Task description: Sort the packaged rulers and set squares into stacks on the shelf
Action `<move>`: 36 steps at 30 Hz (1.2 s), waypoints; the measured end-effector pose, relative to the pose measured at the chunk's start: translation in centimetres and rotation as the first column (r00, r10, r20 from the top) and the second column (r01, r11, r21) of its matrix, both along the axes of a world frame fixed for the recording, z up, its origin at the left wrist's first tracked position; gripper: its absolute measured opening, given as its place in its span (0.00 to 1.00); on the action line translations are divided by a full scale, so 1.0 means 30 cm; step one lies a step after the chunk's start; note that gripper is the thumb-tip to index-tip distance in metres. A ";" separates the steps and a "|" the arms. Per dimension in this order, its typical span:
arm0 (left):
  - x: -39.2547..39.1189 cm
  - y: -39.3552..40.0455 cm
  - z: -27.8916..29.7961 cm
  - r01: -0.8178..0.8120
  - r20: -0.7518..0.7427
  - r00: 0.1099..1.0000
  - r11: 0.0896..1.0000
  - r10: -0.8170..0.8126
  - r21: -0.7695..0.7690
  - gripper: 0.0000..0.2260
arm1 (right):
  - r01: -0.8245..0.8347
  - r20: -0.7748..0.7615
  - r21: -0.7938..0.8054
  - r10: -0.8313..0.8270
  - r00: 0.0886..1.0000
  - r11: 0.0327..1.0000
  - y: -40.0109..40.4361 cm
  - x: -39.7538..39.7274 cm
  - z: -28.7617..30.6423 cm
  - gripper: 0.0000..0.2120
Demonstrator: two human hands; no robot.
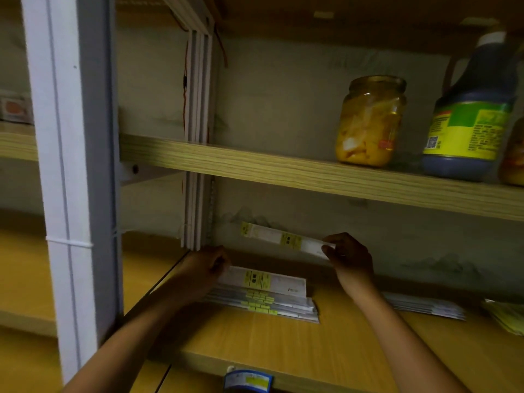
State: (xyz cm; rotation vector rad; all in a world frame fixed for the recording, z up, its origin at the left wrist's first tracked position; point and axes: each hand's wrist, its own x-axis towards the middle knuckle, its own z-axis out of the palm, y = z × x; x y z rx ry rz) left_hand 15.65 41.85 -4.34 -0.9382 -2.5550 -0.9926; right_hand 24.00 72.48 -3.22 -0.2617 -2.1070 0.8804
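Holding: right hand (350, 258) is pinching one packaged ruler (286, 240) by its end, raised above the lower shelf (326, 344). Left hand (208, 265) is gripping the near stack (266, 296) at its left end. Advice: keeping the piece level, matching label ends, and squaring edges before letting go is likely preventing fanning.
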 end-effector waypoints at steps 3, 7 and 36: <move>0.004 -0.004 0.001 0.007 -0.016 1.000 0.997 -0.008 -0.071 0.05 | -0.021 -0.018 -0.038 0.020 1.000 0.999 0.000 0.004 0.000 0.04; -0.008 -0.013 -0.003 0.030 -0.026 0.999 0.990 -0.034 -0.139 0.07 | -0.039 -0.029 -0.061 0.038 0.999 0.997 -0.002 0.006 0.000 0.04; 0.051 -0.021 0.174 -0.195 -0.147 0.974 0.971 0.175 -0.137 0.08 | -0.446 0.055 -0.460 0.526 0.849 0.768 -0.053 0.058 0.033 0.07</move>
